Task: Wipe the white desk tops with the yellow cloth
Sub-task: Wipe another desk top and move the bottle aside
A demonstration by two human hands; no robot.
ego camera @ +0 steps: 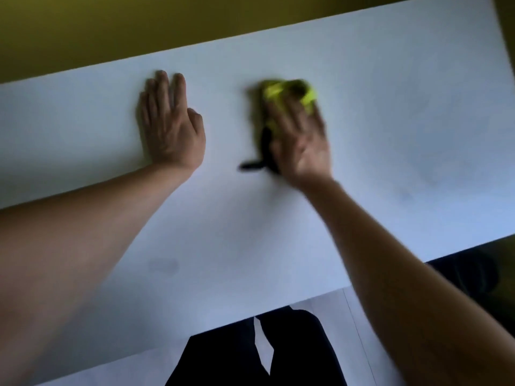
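We see the left hand [170, 122] flat on the white desk top [390, 112], fingers straight, holding nothing. Right hand [302, 140], blurred, presses the yellow cloth [287, 93] onto the desk with extended fingers, right of the left hand.

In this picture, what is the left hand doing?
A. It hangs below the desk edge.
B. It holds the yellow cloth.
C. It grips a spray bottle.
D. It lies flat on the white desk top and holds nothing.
D: the left hand lies palm down with straight fingers on the white desk top, while the yellow cloth is under the right hand beside it.
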